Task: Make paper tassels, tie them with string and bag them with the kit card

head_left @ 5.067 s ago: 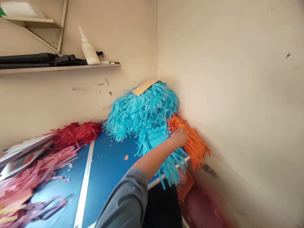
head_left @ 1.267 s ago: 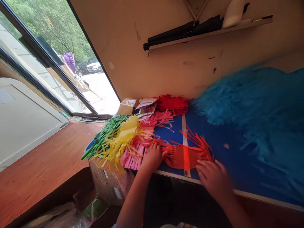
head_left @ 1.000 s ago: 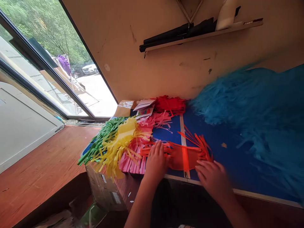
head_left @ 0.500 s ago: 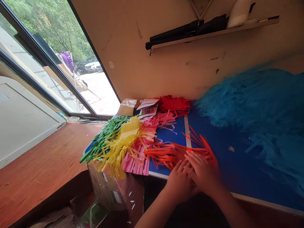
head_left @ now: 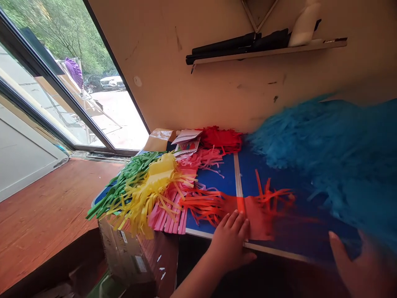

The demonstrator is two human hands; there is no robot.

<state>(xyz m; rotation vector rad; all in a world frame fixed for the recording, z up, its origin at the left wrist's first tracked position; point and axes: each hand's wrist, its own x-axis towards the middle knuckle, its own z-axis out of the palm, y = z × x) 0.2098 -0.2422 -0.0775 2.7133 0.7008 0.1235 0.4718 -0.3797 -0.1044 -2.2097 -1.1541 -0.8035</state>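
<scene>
Fringed orange-red paper lies across the light seam of the blue table, near its front edge. My left hand rests on the left part of this paper, palm down, fingers spread a little. At the lower right, my right hand is apart from the paper, its thumb and fingers wide apart and blurred, holding nothing visible. It is close to the heap of blue fringe. Left of my left hand lie pink fringe, yellow fringe and green fringe.
Red fringe, printed papers and a brown packet lie by the wall. An open cardboard box stands below the table's left end. A shelf on the wall holds black rolls and a white bottle.
My right hand has come off my left hand and moved far to the right. More of the orange-red paper shows, and its right-hand strips lie differently. The view has shifted slightly.
</scene>
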